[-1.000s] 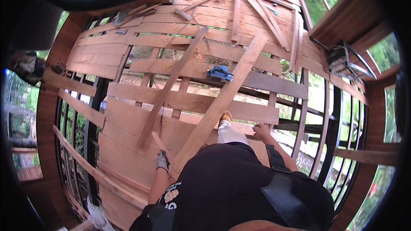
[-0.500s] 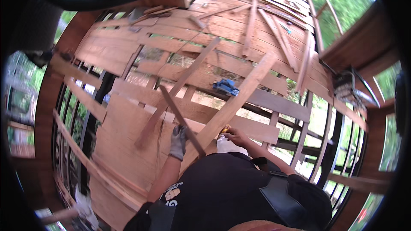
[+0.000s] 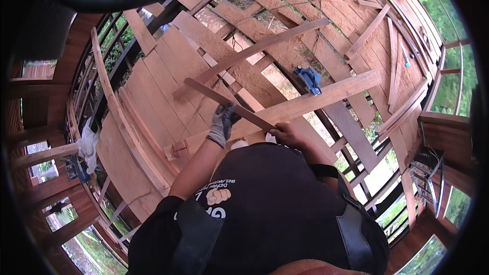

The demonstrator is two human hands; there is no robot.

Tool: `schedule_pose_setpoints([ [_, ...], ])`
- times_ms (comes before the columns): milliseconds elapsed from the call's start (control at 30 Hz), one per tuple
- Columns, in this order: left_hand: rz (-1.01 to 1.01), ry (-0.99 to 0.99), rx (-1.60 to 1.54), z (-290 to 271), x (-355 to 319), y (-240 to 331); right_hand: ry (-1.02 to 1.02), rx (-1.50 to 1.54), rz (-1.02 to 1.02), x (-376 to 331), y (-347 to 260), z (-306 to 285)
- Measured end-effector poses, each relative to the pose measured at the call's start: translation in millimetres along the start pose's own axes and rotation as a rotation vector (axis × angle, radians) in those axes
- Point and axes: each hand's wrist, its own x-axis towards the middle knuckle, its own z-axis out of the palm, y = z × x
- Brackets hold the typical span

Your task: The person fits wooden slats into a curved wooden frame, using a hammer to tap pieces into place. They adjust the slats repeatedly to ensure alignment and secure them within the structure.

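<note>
The person is wearing a black short-sleeved T-shirt (image 3: 265,198) bearing a white printed line and a small pale fist emblem on the chest. Two broad dark grey harness straps (image 3: 196,237) are running over the shoulders. The left hand (image 3: 223,122) is wearing a grey knitted work glove with a darker palm. The right hand (image 3: 288,133) is going ungloved.

No packages, labels, signs or screens are in view.
</note>
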Motion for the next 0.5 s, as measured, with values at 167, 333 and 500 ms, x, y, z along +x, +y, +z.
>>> schedule_pose_setpoints([
  [167, 0.107, 0.391, -0.135, -102, 28, -3, 0.318, 0.137, 0.117, -27, 55, -54],
  [333, 0.082, 0.766, -0.053, -166, 9, 0, 0.579, 0.216, 0.271, -58, 149, -123],
  [500, 0.039, 0.966, -0.073, -239, -15, -28, 0.794, 0.420, 0.392, -52, 201, -157],
])
